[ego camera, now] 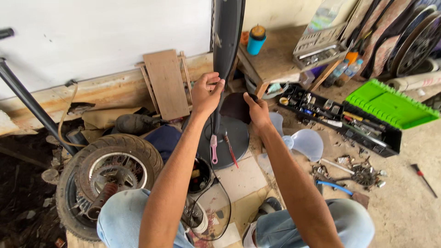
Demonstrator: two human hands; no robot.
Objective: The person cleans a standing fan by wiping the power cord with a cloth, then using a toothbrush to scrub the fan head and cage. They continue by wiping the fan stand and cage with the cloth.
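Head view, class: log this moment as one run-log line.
left hand: grips dark upright fan pole | right hand: touches dark round fan base | pink-handled tool lies on base

A wheel (110, 172) lies left of the fan base (229, 138), toolbox (363, 115) right.

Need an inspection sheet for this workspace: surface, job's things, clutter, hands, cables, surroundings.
Surface: bare concrete floor, dusty, with cardboard sheets under the work.
Job's things: dark fan stand column upright on its round base; pink-handled tool and red screwdriver lying on the base.
Clutter: scooter wheel, clear fan blade, open green toolbox, loose parts.
Hands: left hand grips the column; right hand touches a dark piece at the column's foot.
Cables: thin black cable looping over the cardboard.
Surroundings: white wall, wooden stool carrying a socket set.
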